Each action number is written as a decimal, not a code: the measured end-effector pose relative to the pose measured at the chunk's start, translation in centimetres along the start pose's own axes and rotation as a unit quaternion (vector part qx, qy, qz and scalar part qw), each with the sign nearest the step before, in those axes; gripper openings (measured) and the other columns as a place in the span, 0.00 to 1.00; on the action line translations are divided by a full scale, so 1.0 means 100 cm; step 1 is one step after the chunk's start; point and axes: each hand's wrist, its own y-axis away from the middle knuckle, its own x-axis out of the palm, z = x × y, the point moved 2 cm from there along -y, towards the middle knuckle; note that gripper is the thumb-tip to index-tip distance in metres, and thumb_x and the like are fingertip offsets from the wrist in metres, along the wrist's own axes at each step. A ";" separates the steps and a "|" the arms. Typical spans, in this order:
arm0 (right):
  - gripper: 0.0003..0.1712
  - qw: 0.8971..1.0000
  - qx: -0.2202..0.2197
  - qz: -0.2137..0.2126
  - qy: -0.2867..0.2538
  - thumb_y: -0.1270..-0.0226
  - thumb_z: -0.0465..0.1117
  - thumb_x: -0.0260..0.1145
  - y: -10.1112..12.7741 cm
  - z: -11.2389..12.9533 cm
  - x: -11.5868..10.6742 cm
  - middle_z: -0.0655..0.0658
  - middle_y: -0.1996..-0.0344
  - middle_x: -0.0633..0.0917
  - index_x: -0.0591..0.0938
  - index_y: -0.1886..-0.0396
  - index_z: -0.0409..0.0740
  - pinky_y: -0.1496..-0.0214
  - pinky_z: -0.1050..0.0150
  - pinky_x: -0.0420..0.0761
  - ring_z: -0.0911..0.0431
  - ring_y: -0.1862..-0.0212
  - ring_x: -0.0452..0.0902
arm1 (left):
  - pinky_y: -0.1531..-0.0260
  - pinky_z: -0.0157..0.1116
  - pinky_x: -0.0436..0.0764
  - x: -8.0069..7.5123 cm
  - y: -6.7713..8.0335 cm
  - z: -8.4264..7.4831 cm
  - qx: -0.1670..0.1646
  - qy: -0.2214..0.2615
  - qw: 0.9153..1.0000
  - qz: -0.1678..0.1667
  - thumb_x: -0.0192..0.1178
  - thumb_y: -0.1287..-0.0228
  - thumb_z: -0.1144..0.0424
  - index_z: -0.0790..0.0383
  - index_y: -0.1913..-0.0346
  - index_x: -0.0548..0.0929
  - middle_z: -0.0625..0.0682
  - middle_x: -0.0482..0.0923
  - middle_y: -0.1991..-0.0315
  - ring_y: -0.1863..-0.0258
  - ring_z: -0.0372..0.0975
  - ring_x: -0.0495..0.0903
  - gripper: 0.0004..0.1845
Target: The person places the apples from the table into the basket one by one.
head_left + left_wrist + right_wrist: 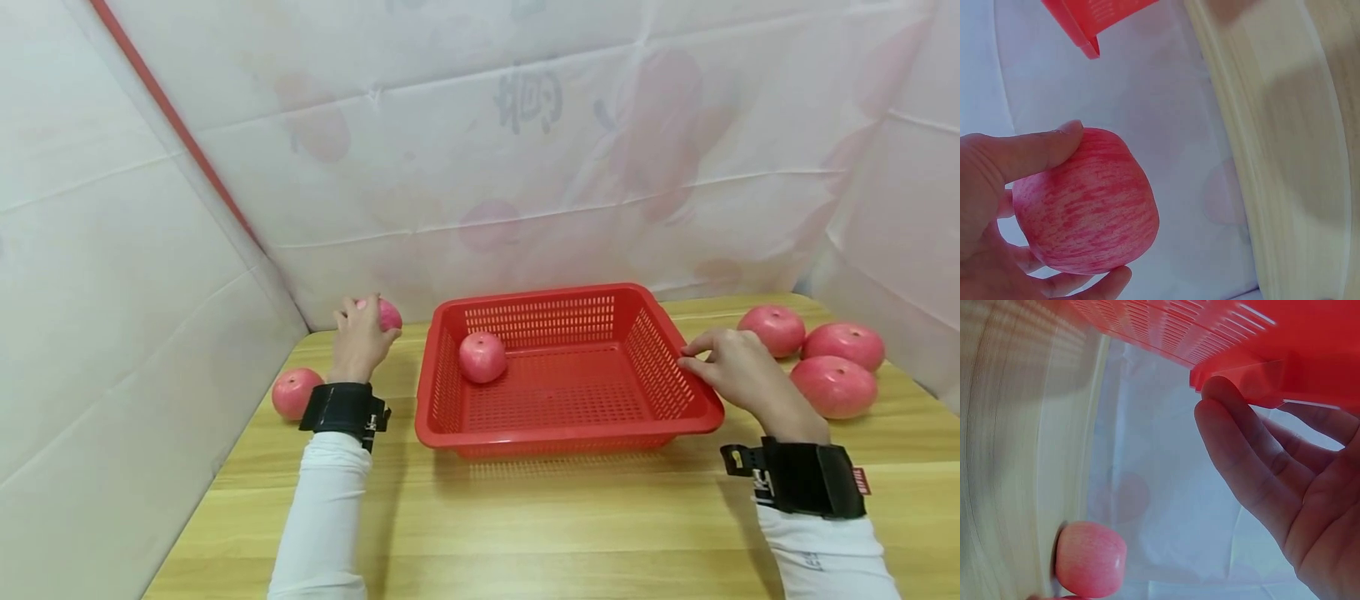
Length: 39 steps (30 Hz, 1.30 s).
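Note:
My left hand [360, 337] holds a pink-red apple [1088, 203], thumb on one side and fingers round the other. It is lifted above the table, left of the red plastic basket [551, 437]. My right hand [738, 375] grips the basket's right rim, with the fingers curled at its edge in the right wrist view. One apple [482, 357] sits inside the basket at the left. Another apple [296, 393] lies on the table beside my left wrist.
Three apples, among them a front one [834, 387], stand together on the right of the wood-grain table [525, 533]. Pale printed sheeting [450, 167] hangs behind the table and along both sides.

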 end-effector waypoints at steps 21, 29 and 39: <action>0.11 1.000 -0.006 -0.003 0.005 0.35 0.30 0.71 -0.001 0.001 -0.001 0.28 0.68 0.86 0.86 0.60 0.23 0.72 0.53 0.86 0.44 0.72 0.85 | 0.50 0.62 0.78 -0.008 0.000 -0.022 0.020 -0.010 1.000 -0.004 0.70 0.35 0.58 0.69 0.30 0.67 0.76 0.63 0.39 0.42 0.69 0.65 0.36; 0.11 1.000 0.003 0.004 0.004 0.35 0.31 0.70 -0.001 0.000 -0.001 0.28 0.68 0.86 0.86 0.59 0.23 0.74 0.59 0.85 0.49 0.74 0.84 | 0.49 0.62 0.78 -0.014 0.000 -0.031 0.021 -0.006 1.000 0.003 0.67 0.32 0.56 0.68 0.28 0.65 0.76 0.61 0.37 0.40 0.69 0.63 0.37; 0.12 1.000 0.009 0.005 0.001 0.34 0.31 0.70 -0.001 0.001 -0.002 0.29 0.68 0.86 0.86 0.58 0.23 0.73 0.57 0.85 0.49 0.74 0.84 | 0.49 0.63 0.78 -0.017 -0.001 -0.040 0.022 -0.011 1.000 0.013 0.66 0.31 0.55 0.67 0.26 0.63 0.75 0.62 0.37 0.39 0.67 0.63 0.37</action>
